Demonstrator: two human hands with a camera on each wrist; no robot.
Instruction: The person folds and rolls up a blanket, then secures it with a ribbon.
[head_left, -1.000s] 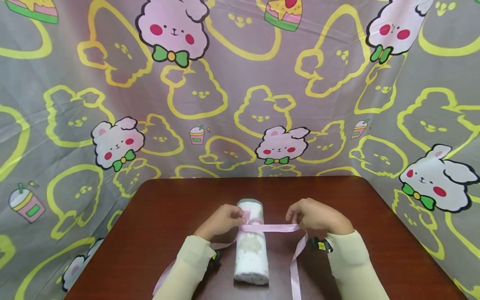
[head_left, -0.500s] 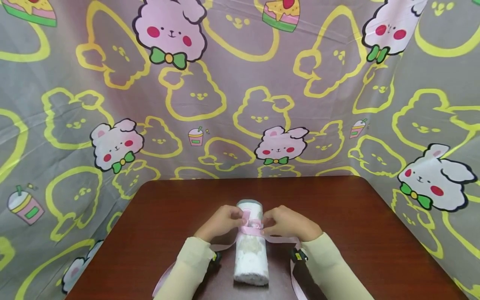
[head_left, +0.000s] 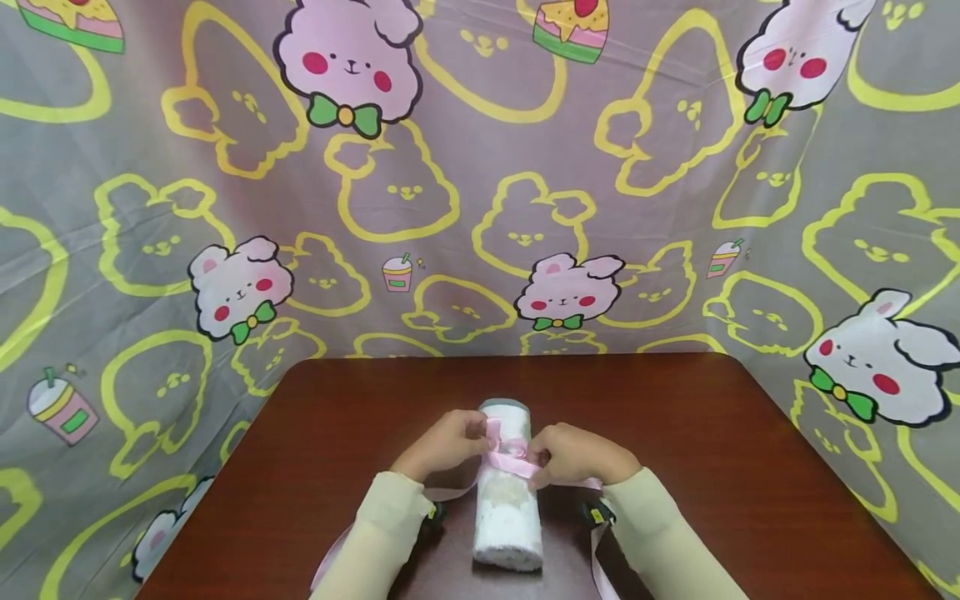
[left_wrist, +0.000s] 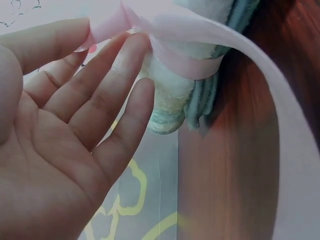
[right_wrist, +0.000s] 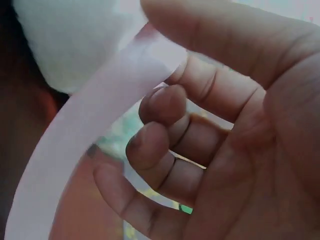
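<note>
A rolled white towel (head_left: 507,527) lies lengthwise on the table, with greenish layers showing at its end in the left wrist view. Pink ribbon (head_left: 513,464) wraps around its middle and crosses on top. From the left, my left hand (head_left: 450,444) pinches a short folded piece of the ribbon (left_wrist: 111,27) between thumb and fingertips. At the towel's right side, my right hand (head_left: 583,455) pinches the ribbon between thumb and index finger, its other fingers curled loosely. A long ribbon tail (right_wrist: 65,135) hangs down past that hand.
The dark reddish-brown table (head_left: 637,400) extends around the towel. A patterned curtain (head_left: 465,208) closes off the back and sides. Another ribbon tail (head_left: 330,557) trails toward the near edge beside the left sleeve, and a wrist camera (head_left: 597,512) sits under the right wrist.
My right hand has come in from the right to the towel's side, and the ribbon once stretched straight out now lies across the towel. My left hand has stayed nearly in place.
</note>
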